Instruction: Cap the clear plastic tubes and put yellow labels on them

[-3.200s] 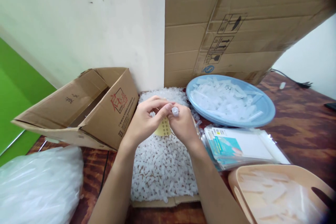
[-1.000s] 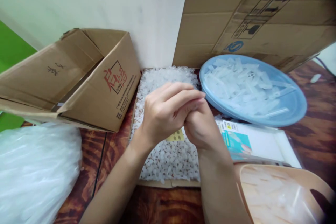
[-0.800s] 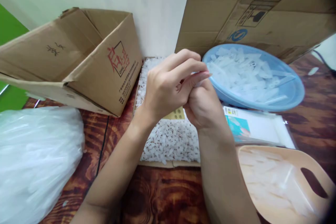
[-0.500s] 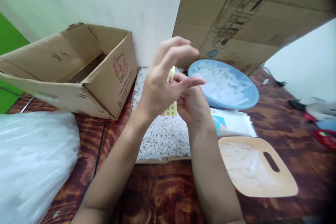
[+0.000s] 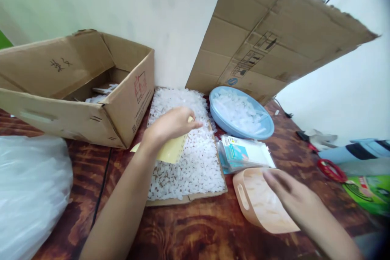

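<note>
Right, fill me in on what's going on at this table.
A person's left hand holds a yellow sheet over the small whitish pieces spread on cardboard. Their right hand, blurred, is at the peach basket; I can't tell whether it touches anything. Beyond the packets stands a blue basin of larger pieces.

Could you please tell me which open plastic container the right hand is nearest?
The rounded peach plastic basket: the right hand overlaps it in view, while the round light-blue plastic basin stands farther back.
</note>
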Demonstrator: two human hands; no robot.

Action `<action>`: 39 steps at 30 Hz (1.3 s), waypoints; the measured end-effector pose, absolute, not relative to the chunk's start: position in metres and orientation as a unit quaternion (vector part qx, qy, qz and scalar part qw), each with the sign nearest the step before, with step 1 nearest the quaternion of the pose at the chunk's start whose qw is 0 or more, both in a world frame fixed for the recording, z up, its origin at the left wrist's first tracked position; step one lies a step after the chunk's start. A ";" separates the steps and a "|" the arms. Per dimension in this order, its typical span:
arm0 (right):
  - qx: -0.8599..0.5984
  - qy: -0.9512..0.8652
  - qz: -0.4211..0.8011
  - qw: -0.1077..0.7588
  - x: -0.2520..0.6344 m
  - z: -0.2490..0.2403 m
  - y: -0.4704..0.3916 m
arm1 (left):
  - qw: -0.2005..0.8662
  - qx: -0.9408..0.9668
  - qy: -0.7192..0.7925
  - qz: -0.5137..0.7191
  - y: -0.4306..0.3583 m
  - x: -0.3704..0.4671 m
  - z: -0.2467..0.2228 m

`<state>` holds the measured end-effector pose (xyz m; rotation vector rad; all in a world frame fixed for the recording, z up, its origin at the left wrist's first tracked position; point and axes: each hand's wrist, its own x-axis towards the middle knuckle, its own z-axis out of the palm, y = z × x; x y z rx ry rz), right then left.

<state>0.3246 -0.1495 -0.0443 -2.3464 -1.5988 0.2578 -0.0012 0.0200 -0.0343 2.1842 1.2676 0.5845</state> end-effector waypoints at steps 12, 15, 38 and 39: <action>-0.755 -0.646 0.114 -0.021 0.312 -0.020 0.051 | 0.219 0.839 0.497 -0.038 0.013 0.042 -0.064; -0.739 -0.650 0.159 -0.081 0.308 -0.043 0.083 | 0.187 0.852 0.488 -0.007 0.014 0.043 -0.069; -0.688 -0.695 0.195 0.078 0.203 -0.076 0.047 | 0.220 0.864 0.452 0.022 0.034 0.039 -0.102; -0.684 -0.697 0.202 0.078 0.202 -0.082 0.049 | 0.227 0.860 0.455 0.039 0.036 0.035 -0.100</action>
